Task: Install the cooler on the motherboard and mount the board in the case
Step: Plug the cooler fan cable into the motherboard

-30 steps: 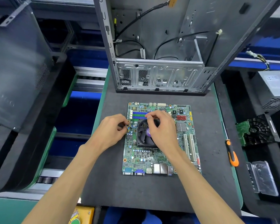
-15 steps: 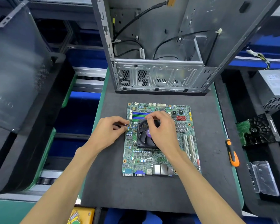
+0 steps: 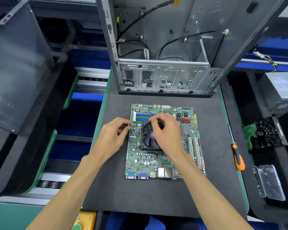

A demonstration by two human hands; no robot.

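A green motherboard (image 3: 150, 161) lies flat on the dark mat. A black fan cooler (image 3: 147, 138) sits on its upper middle. My left hand (image 3: 113, 138) pinches the cooler's thin coloured fan cable (image 3: 134, 127) at the board's left edge. My right hand (image 3: 166, 131) rests over the cooler's top right, fingers curled on its upper rim. The open grey case (image 3: 163, 77) stands behind the board, loose black cables hanging inside it.
An orange-handled screwdriver (image 3: 238, 156) lies right of the board on the dark mat (image 3: 110, 188). Further right sit a graphics card (image 3: 263, 135), a power supply (image 3: 281, 90) and a clear plastic tray (image 3: 269, 181). A dark side panel (image 3: 15, 67) leans at left.
Almost nothing differs. My left fingers shifted slightly on the fan cable; the right hand stays on the cooler.
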